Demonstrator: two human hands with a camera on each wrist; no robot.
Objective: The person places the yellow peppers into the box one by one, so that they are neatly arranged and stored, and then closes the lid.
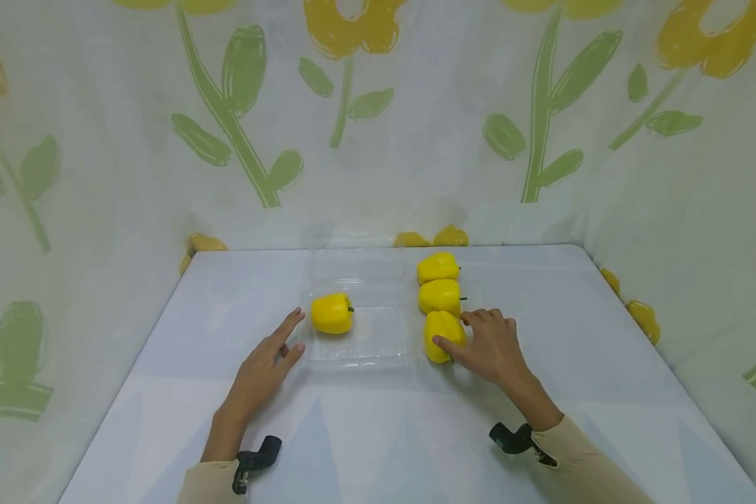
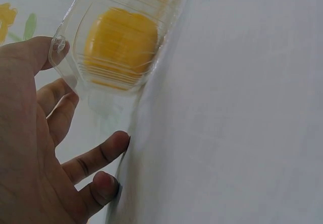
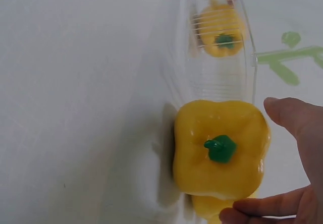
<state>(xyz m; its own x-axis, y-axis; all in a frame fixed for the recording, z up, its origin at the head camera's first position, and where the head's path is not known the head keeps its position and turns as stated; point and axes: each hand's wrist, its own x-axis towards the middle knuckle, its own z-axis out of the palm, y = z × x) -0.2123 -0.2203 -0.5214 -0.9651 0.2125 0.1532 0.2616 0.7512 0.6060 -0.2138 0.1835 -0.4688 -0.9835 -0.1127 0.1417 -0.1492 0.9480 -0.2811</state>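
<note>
A clear plastic container (image 1: 378,343) lies with its lid folded back, and one yellow bell pepper (image 1: 331,313) sits in its left part. My left hand (image 1: 261,367) is at the container's left side with fingers spread; in the left wrist view its thumb (image 2: 60,52) overlaps the rim. Right of the container, three yellow bell peppers form a column. Around the nearest pepper (image 1: 441,336) is my right hand (image 1: 494,346), thumb over one side and fingertips by the other. The right wrist view shows this pepper (image 3: 222,151) stem-on, with a small gap at the thumb.
The middle pepper (image 1: 439,297) and the far pepper (image 1: 438,267) lie close together beyond the right hand, stems pointing right. A pale cloth covers the table (image 1: 365,434). Behind it hangs a flower-print curtain (image 1: 416,154). Each wrist wears a black camera mount (image 1: 258,455).
</note>
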